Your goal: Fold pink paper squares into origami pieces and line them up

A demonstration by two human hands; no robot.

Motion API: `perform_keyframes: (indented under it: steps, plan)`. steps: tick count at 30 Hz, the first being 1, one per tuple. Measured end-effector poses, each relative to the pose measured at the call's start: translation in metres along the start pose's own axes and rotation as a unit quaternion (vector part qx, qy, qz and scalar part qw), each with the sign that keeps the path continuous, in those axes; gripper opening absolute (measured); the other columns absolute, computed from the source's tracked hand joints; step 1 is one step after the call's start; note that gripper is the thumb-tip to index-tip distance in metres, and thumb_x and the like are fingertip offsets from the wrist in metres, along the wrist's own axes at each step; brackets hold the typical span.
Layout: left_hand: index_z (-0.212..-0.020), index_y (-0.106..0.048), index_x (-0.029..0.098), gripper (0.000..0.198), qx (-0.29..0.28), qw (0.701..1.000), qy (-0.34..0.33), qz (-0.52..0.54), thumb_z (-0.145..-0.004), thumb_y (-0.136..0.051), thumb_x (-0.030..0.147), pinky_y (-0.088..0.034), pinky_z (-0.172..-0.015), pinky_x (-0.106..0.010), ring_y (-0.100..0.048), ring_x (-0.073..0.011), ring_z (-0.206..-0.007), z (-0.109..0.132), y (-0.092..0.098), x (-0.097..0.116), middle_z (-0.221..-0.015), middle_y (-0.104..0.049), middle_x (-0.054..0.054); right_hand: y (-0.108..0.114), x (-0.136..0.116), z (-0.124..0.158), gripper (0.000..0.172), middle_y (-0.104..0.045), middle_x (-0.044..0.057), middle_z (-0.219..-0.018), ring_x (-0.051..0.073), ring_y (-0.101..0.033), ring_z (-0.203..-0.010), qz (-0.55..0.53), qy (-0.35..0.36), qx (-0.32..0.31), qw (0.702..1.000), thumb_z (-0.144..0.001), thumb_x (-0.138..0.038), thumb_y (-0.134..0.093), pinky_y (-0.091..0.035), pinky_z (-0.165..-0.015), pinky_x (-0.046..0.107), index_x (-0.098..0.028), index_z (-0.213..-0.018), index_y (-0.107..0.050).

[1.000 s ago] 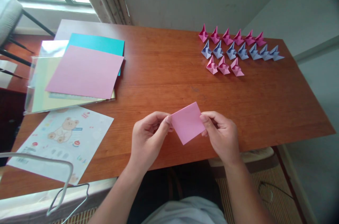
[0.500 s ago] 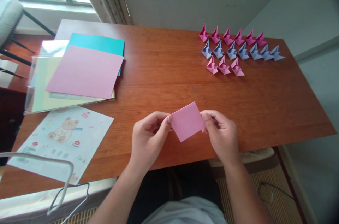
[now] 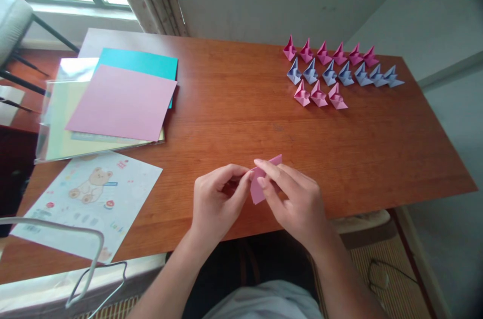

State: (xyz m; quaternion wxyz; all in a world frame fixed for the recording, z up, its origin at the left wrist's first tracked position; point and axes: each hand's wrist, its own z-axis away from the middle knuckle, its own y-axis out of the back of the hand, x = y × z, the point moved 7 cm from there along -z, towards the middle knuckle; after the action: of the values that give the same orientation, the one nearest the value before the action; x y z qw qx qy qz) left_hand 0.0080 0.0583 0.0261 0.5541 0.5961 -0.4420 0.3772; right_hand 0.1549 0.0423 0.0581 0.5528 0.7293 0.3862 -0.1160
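From my far place I see first the brown wooden table point(image 3: 226, 123), which fills the most part of the frame. At the left of the frame lies a clear plastic sleeve point(image 3: 42, 125), with pale yellow paper point(image 3: 60, 123) in it; how many sheets it holds, I cannot tell. Below it, at lower left, is a white bear-printed sheet point(image 3: 88, 208). Over the sleeve, a pink sheet point(image 3: 123, 102) overlaps a teal sheet point(image 3: 139, 61).

In the lower middle, the left hand point(image 3: 221, 195) makes a narrow pinch of thumb and index finger on the left edge of the folded pink paper point(image 3: 255, 194). The right hand point(image 3: 294, 198) has index finger and thumb across the front of this paper; whether it grips firmly, I cannot tell. The paper is tilted, and partly hidden by these fingers. In my judgement, to handle it well, I would hold the left pinch steady, bring the edges level before any pressing, and run one thumb slowly along the crease, so that the layers do not slide.

The smallest things, at upper right, are rows of origami pieces point(image 3: 329, 75): dark pink, pale blue, then light pink, each one standing upon the table.
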Motion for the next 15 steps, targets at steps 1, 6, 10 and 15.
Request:
perform_keyframes:
  steps: [1,6,10,15]
  plan:
    - [-0.076,-0.072,0.017,0.016,0.002,1.0,-0.003,-0.006,-0.09,-0.07,0.024,-0.048,-0.055,-0.019,-0.063,-0.0092,-0.053,0.0,0.0,0.0,-0.065,-0.072,0.002,-0.002,0.0,0.0,0.028,-0.078,0.007,-0.098,0.018,-0.073,-0.087,-0.003,-0.001,-0.003,1.0,-0.099,-0.016,-0.059,-0.056,-0.083,0.03,-0.017,-0.125,-0.067]
    - [-0.075,-0.07,0.017,0.016,0.01,0.999,-0.032,-0.039,-0.09,-0.071,0.023,-0.048,-0.055,-0.019,-0.064,-0.0093,-0.054,0.001,0.001,0.007,-0.066,-0.073,0.002,-0.002,0.002,0.003,0.025,-0.078,0.006,-0.101,0.018,-0.074,-0.089,-0.028,-0.027,-0.012,0.999,-0.099,-0.016,-0.058,-0.057,-0.084,0.03,-0.02,-0.122,-0.067]
    - [-0.075,-0.069,0.018,0.015,0.005,0.996,-0.08,-0.046,-0.09,-0.071,0.02,-0.046,-0.056,-0.019,-0.061,-0.0084,-0.055,0.002,0.002,0.017,-0.064,-0.07,0.002,0.002,0.003,0.002,0.026,-0.078,0.005,-0.1,0.018,-0.074,-0.089,-0.055,-0.045,-0.005,0.997,-0.099,-0.015,-0.056,-0.058,-0.082,0.031,-0.024,-0.122,-0.066]
    - [-0.076,-0.068,0.017,0.015,0.0,0.993,-0.114,-0.021,-0.091,-0.071,0.018,-0.043,-0.055,-0.019,-0.057,-0.0076,-0.055,0.004,0.005,0.023,-0.063,-0.065,0.003,0.007,0.002,0.0,0.024,-0.077,0.003,-0.098,0.016,-0.074,-0.088,-0.081,-0.051,0.008,0.995,-0.097,-0.014,-0.059,-0.058,-0.081,0.028,-0.024,-0.118,-0.066]
